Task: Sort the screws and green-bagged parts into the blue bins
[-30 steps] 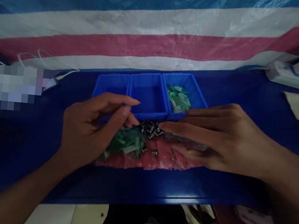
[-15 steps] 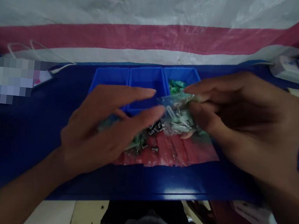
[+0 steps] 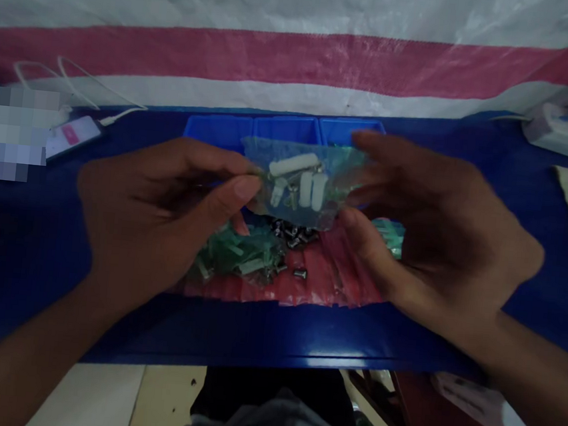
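Between both hands is a small clear plastic bag with white plastic pieces and metal screws inside. My left hand pinches its left edge between thumb and fingers. At the bag's right end is my right hand, its thumb and index finger spread apart. Its fingers are blurred, and the thumb overlaps the bag's lower right corner. Below lies a heap of greenish clear bags of parts, partly behind my left hand. Loose dark screws rest beside it on red plastic bags.
Blue bins stand in a row at the back of the blue table. Behind them hangs a striped sheet. A white cable and a phone-like object are at left, a white power strip at right.
My left hand has closed on the bag's left edge. The bag has moved slightly left and now lies stretched out sideways. My right hand's fingers have spread apart from their pinch.
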### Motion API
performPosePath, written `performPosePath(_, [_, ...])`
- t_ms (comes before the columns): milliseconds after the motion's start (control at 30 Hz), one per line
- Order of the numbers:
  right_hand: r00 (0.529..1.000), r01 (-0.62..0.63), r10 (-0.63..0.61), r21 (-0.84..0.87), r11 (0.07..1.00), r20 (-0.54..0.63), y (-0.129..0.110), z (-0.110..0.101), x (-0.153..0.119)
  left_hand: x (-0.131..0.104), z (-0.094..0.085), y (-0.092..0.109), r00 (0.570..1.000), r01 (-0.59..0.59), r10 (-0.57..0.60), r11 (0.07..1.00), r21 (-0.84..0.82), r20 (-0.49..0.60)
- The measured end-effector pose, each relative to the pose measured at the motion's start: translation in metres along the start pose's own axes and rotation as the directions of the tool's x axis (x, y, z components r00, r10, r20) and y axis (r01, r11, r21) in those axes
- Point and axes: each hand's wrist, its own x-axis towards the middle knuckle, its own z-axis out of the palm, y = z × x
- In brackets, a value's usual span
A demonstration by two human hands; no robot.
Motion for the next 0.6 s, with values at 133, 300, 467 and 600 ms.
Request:
performPosePath(133, [0.97, 0.242, -0.241, -0.319, 0.916, 0.041, -0.001, -0.006, 0.002, 0.002, 0.001, 0.002, 0.985, 0.109, -0.082, 0.978, -0.18, 0.153])
performPosePath(300, [0.971, 0.238, -0.232, -0.353, 0.905, 0.059, -0.003, -0.007, 0.006, 0.001, -0.002, 0.004, 0.991, 0.054, -0.049, 0.998, -0.04, 0.128])
performPosePath(467, [0.982, -0.144, 0.162, 0.169, 0.975, -0.095, -0.003, 0.0, 0.006, 0.003, 0.003, 0.011, 0.965, -0.252, 0.222, 0.934, 0.252, 0.141])
performPosePath(600, [0.93, -0.365, 0.33, 0.524, 0.769, 0.163, -0.006, 0.002, 0.009, -0.001, 0.003, 0.013, 0.986, -0.169, 0.167, 0.965, 0.202, 0.026])
